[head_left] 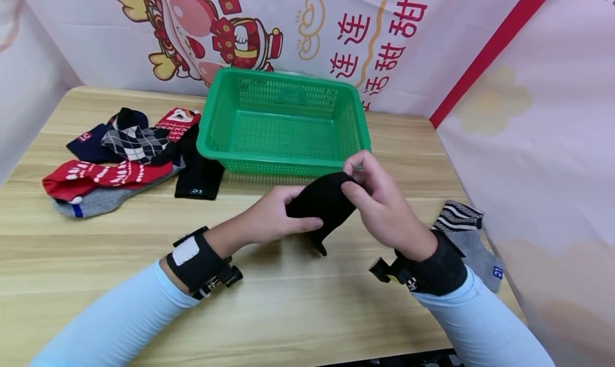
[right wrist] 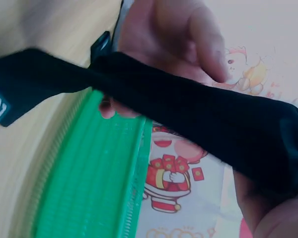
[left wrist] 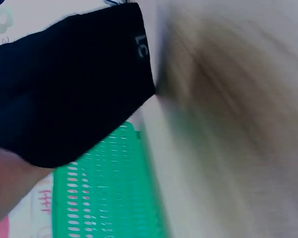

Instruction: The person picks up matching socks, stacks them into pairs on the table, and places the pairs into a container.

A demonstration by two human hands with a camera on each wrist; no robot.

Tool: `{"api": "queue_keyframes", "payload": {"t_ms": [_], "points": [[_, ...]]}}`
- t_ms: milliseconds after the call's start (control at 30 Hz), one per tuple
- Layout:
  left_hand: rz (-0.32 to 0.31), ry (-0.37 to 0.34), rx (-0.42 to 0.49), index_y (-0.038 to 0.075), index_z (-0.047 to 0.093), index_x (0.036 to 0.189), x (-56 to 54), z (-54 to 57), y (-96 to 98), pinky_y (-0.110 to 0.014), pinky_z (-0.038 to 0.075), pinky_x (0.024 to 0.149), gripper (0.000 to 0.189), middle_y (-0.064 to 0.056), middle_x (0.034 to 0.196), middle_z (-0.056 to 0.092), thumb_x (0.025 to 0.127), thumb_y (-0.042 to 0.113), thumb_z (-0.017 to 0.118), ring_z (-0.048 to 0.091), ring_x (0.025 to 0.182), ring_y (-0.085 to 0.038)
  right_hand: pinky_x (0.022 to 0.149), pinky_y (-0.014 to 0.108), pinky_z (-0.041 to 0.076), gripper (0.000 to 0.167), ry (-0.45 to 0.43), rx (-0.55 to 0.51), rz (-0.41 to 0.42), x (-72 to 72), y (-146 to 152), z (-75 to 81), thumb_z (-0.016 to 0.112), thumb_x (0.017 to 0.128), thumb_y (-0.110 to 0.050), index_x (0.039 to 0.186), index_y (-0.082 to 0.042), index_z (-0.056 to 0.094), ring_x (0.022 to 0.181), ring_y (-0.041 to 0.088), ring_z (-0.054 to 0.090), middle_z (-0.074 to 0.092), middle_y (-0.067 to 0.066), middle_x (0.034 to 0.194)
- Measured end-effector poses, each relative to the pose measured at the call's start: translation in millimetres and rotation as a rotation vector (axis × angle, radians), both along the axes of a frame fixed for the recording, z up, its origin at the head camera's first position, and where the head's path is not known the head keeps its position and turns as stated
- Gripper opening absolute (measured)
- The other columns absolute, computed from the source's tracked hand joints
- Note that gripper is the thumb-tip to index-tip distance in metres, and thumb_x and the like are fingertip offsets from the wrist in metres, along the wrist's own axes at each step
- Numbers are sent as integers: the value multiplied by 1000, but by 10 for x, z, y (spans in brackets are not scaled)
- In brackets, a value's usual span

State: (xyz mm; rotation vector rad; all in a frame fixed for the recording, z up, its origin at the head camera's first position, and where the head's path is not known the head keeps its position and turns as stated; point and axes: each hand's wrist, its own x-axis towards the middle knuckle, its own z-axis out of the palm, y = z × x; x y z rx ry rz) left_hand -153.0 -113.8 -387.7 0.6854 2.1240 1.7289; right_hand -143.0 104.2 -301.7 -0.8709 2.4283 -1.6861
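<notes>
Over the table, in front of the basket, both hands hold a black sock point(head_left: 326, 201). My left hand point(head_left: 271, 217) grips one side of it, thumb lying across the fabric and the other fingers mostly hidden behind. At the sock's upper right end, my right hand point(head_left: 379, 207) pinches the edge between thumb and fingers. A white logo shows on the dark cuff point(left wrist: 141, 47) in the left wrist view. In the right wrist view the black sock point(right wrist: 198, 114) stretches across the picture, and a narrow part with a light logo hangs off to the left.
A green plastic basket point(head_left: 283, 137) stands at the back of the table. Left of it lie a red patterned sock point(head_left: 110, 174), a grey sock point(head_left: 103, 201), an argyle sock point(head_left: 136, 142) and a black sock point(head_left: 199, 174). At right are a zebra-striped sock point(head_left: 456, 216) and a grey sock point(head_left: 475, 257).
</notes>
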Motion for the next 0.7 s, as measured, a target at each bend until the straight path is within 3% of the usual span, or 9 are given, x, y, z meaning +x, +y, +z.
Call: {"api": "queue_keyframes", "payload": {"t_ms": [67,200,400,600,700], "points": [[-14,-26,13,14,70,119,-2,-53,-41,-34,54,88,36,-2,109,74,87,27,78,67,100,-15,63,27,35,7,-62,-82,15,-12,-7,-19,41,100,3,104,-3,42,62,14,41,36,0,68],[-36,-62,-23,14,70,122,7,-163,-145,-32,53,93,38,-2,114,74,87,26,79,67,104,-13,69,24,41,11,-186,-198,28,-39,15,-74,37,103,0,104,-10,42,70,11,51,48,-3,68],[-40,-82,-105,14,71,121,6,-268,-409,-34,53,92,37,-2,113,74,88,28,78,67,102,-14,70,23,40,9,-363,-224,-22,-124,50,-231,38,104,-6,105,-13,43,75,12,52,52,-4,73],[-66,-92,-160,21,69,123,-14,-209,-642,-37,52,97,36,2,117,73,89,30,76,67,109,-15,68,23,43,12,-488,-246,-115,-206,31,-471,40,101,-4,99,-14,44,70,9,50,47,-4,74],[-78,-57,-216,23,69,122,-35,-146,-690,-37,52,96,35,5,116,72,89,33,76,67,108,-13,68,22,47,12,-505,-239,-127,-258,25,-558,40,98,-2,98,-14,44,70,9,52,47,-5,74]]}}
